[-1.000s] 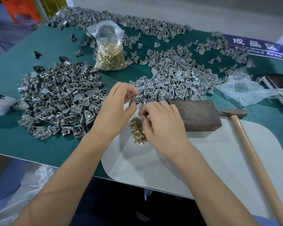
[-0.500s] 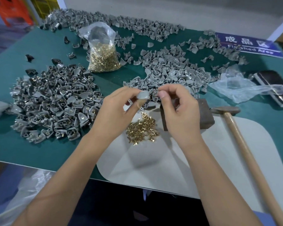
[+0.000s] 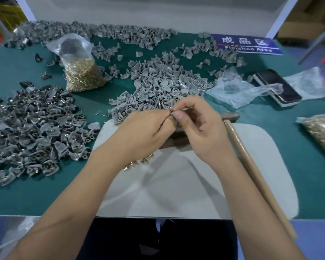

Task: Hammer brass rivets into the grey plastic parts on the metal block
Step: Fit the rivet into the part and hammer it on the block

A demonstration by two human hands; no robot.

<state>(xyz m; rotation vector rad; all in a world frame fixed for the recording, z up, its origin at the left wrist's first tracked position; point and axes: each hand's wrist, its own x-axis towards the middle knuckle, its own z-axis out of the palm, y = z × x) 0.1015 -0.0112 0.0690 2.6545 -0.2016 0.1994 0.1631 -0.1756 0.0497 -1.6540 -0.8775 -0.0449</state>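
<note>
Head view looks down on a green felt-covered table (image 3: 23, 199), with a pale grey rounded mat (image 3: 186, 184) lying under both hands. Left of the left hand (image 3: 144, 132) spreads a wide heap of grey plastic parts already carrying brass rivets (image 3: 32, 132); beyond both hands lies a second heap of plain grey plastic parts (image 3: 158, 85). Farther off beyond the left hand stands a clear plastic bag of brass rivets (image 3: 81, 72). Just right of the right hand (image 3: 201, 132) a wooden-handled hammer (image 3: 255, 175) lies on the mat, its metal head near the knuckles. A dark brown metal block (image 3: 176, 140) sits directly beneath the hands, mostly hidden by them. A few loose brass rivets (image 3: 139, 162) show just below the left wrist.

Both hands meet above the block, fingers curled, fingertips touching. The right thumb and forefinger pinch something small; the left fingers pinch at the same spot. Whatever is held is too covered to identify as a part or a rivet.
</note>
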